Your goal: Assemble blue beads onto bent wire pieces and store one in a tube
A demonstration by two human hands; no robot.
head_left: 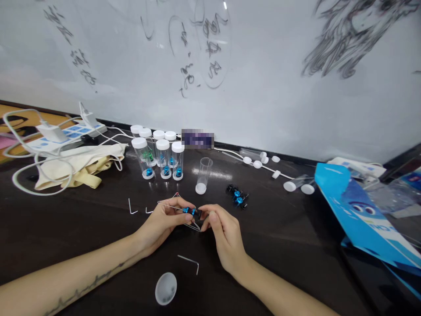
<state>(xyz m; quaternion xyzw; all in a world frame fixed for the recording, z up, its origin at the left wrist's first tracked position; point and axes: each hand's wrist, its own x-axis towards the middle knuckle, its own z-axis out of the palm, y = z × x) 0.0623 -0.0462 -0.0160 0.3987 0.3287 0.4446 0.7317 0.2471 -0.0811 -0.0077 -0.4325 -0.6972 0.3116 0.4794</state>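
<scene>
My left hand is closed on a small blue-and-black metal part, pinched between thumb and fingers. Thin bent wire with a red bead at its top sticks out around these fingers. My right hand has its fingers curled at the black end of the same part, seeming to pinch it; the exact contact is partly hidden. Below the hands lies an L-shaped hex key. A small white cup with tiny dark pieces inside sits near the front edge of view.
Behind stand several clear tubes with white caps and one uncapped tube. More blue-and-black parts lie to the right. Two small hex keys rest leftward. A blue bag, loose caps, cables and a power strip flank the table.
</scene>
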